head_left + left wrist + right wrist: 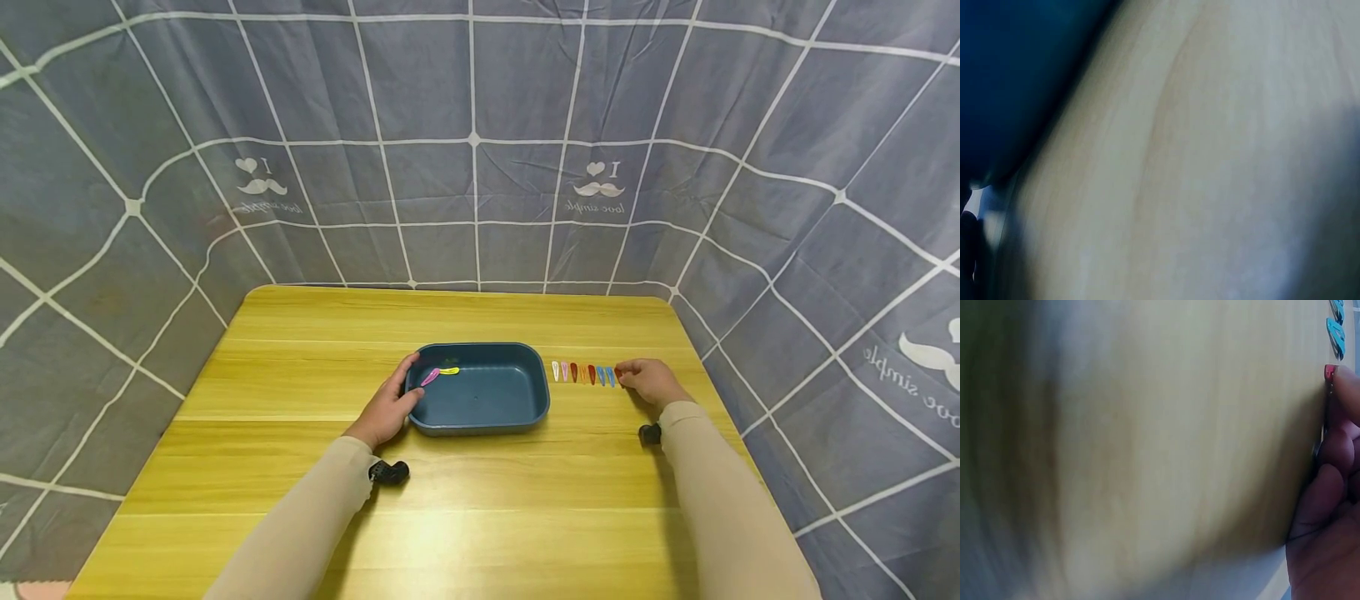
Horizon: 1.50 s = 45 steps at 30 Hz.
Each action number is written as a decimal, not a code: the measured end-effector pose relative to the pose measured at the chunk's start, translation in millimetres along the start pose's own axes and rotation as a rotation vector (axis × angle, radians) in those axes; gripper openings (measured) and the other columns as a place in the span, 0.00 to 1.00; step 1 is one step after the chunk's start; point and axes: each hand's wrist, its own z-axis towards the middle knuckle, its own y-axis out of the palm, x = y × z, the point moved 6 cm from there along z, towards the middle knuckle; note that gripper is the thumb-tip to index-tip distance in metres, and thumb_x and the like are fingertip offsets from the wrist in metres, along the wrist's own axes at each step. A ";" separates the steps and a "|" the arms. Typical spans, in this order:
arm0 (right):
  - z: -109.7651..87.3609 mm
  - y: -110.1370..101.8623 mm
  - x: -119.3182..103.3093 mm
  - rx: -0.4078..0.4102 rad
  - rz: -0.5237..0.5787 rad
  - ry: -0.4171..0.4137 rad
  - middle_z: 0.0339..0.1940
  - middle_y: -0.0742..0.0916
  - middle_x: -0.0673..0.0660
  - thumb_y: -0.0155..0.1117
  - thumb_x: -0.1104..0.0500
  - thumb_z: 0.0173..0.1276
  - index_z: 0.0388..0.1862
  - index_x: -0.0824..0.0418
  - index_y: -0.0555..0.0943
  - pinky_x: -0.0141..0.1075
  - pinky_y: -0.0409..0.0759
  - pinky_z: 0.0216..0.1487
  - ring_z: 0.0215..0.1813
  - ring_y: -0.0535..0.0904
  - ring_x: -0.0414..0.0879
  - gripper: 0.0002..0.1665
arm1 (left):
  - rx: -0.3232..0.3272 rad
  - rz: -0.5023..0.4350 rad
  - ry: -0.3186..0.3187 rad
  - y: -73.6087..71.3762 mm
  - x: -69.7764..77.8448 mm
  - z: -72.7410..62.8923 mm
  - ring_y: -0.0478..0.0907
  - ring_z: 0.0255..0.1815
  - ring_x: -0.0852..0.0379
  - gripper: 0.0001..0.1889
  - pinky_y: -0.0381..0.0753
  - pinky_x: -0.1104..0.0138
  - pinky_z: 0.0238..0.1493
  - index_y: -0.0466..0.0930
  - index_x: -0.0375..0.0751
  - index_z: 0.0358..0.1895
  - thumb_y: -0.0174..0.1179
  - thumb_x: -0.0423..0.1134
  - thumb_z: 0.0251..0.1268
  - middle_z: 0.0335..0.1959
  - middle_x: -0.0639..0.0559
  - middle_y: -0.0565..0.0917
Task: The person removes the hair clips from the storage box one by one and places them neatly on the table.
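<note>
My left hand (387, 411) grips the left end of a dark blue plastic bin (483, 425), its thumb at the rim. Inside the bin lie a pink-purple hair clip (431, 377) and a yellow hair clip (449, 371), close together at the left. To the bin's right, snap hair clips stand in a row, among them a white clip (556, 371), an orange clip (582, 374) and a blue clip (611, 377). At the row's right end my right hand (651, 382) pinches a red hair clip (1329, 372), mostly covered by thumb and fingers.
The wooden table (480, 517) carries the bin and the row. Grey checked cloth (420, 183) hangs around its back and sides. A black wrist device (389, 473) sits at my left cuff, another black device (649, 434) at my right.
</note>
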 end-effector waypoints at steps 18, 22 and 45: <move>-1.4 2.1 2.7 0.010 0.041 0.033 0.60 0.88 0.68 0.58 0.60 0.80 0.68 0.70 0.80 0.60 0.72 0.73 0.67 0.79 0.68 0.23 | 0.006 -0.002 0.008 1.5 1.0 0.3 0.52 0.87 0.37 0.36 0.52 0.39 0.84 0.49 0.65 0.86 0.52 0.44 0.81 0.87 0.42 0.55; -2.6 2.8 2.1 0.008 0.046 0.034 0.58 0.89 0.68 0.58 0.60 0.80 0.68 0.70 0.80 0.61 0.72 0.73 0.67 0.79 0.67 0.23 | 0.005 0.001 0.002 1.8 -0.5 0.0 0.52 0.87 0.36 0.36 0.53 0.38 0.84 0.49 0.66 0.86 0.52 0.44 0.81 0.86 0.40 0.55; -2.3 1.2 2.4 0.019 0.034 0.010 0.67 0.83 0.72 0.58 0.59 0.81 0.70 0.68 0.78 0.61 0.71 0.73 0.69 0.76 0.69 0.24 | 0.013 0.002 0.008 0.3 0.6 -0.4 0.52 0.87 0.36 0.36 0.52 0.38 0.83 0.50 0.66 0.86 0.52 0.44 0.81 0.86 0.40 0.56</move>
